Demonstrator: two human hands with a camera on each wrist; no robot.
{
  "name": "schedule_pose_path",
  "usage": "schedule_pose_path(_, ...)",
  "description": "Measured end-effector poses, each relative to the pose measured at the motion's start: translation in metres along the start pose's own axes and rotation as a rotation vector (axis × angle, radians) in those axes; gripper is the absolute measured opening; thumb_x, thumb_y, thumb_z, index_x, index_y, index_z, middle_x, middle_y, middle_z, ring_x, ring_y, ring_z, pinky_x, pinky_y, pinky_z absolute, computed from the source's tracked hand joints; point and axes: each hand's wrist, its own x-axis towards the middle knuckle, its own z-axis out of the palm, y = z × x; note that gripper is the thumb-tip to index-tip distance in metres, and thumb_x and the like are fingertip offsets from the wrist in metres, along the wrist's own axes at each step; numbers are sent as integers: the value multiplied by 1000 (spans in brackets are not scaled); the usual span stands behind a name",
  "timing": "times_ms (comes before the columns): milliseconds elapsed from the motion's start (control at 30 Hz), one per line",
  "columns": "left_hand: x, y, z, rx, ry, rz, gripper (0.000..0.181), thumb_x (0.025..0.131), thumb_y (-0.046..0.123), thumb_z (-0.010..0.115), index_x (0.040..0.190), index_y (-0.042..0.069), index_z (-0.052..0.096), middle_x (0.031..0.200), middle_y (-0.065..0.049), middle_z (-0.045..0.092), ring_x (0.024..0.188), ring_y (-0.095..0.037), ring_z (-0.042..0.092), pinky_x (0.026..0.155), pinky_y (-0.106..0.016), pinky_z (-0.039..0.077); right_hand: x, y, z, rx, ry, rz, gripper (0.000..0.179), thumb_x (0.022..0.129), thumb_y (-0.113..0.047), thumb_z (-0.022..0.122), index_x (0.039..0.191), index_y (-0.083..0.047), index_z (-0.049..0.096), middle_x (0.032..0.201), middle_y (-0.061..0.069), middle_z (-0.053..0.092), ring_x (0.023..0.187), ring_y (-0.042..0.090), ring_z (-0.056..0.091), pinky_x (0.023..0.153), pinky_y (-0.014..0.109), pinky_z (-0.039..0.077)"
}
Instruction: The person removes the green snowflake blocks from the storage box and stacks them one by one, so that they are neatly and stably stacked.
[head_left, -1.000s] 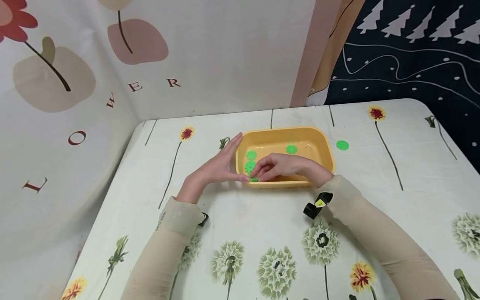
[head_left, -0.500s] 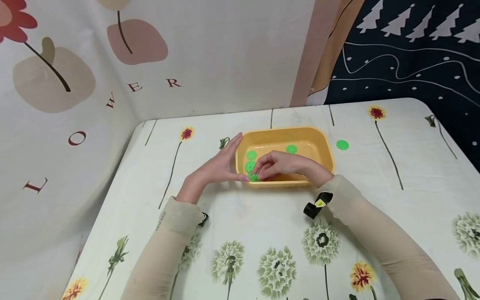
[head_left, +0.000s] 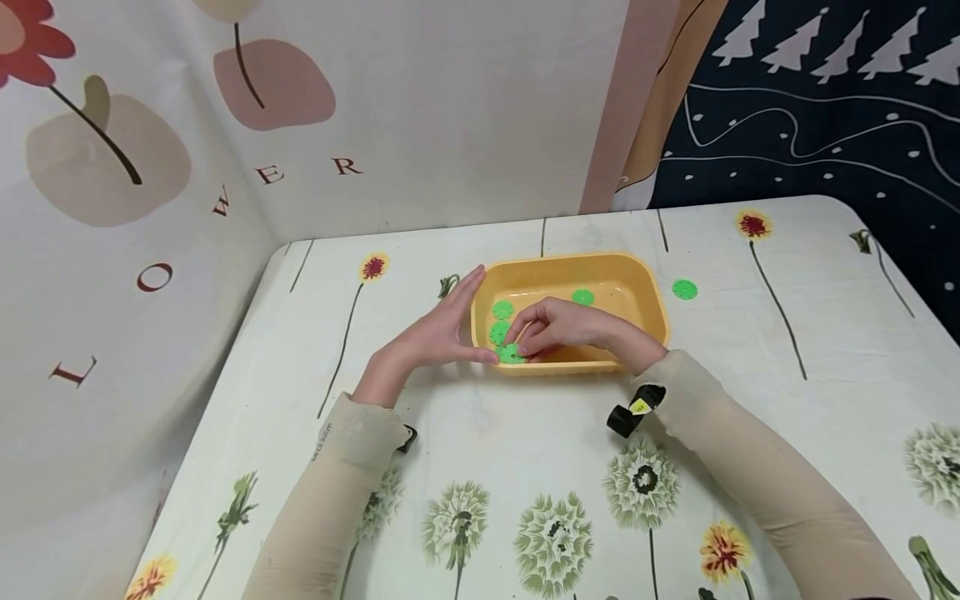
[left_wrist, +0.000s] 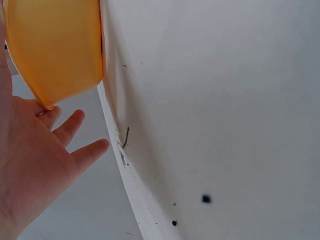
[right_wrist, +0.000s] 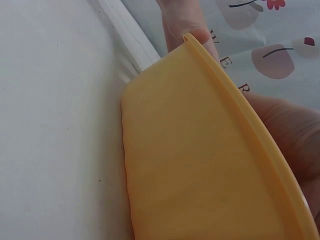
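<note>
A yellow plastic tray (head_left: 600,362) stands on the table with several green notched discs inside. My left hand (head_left: 431,333) spreads at its left end, thumb at the near corner and fingertips at the far corner. In the left wrist view the fingers of my left hand (left_wrist: 42,155) reach out straight beside the tray's wall (left_wrist: 55,50). My right hand (head_left: 558,325) dips into the tray with curled fingers and pinches a green disc (head_left: 512,355) in the near left corner. Close behind it lie two more discs, a middle disc (head_left: 498,332) and a farther disc (head_left: 502,310).
Another green disc (head_left: 582,297) lies toward the back of the tray, beyond my right hand. Outside it, to the right, one loose disc (head_left: 685,289) rests on the flower-print tablecloth (head_left: 540,450). A printed cloth wall (head_left: 465,117) rises behind the table.
My right hand has lifted slightly and shifted a little right, and more of the green disc at its fingertips shows. The left hand and the tray have stayed in place.
</note>
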Motion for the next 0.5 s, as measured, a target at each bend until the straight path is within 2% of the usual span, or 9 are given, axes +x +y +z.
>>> schedule_pose_path(300,-2,1,-1,-1,-2,-1,128,75,51,84,161,26,-7,168,11,-11,158,-20,-2,125,-53,19,0,-1,-3,9,28,4,22,95,-1,62,115,8,64,85,3,76,73,11,73,73,26,61)
schedule_pose_path(500,-2,2,-1,4,-6,5,129,75,49,85,161,25,-8,169,10,-11,158,-21,-2,125,-54,19,-4,-3,-10,16,96,3,23,96,-3,61,116,7,64,87,1,76,75,13,72,76,30,62)
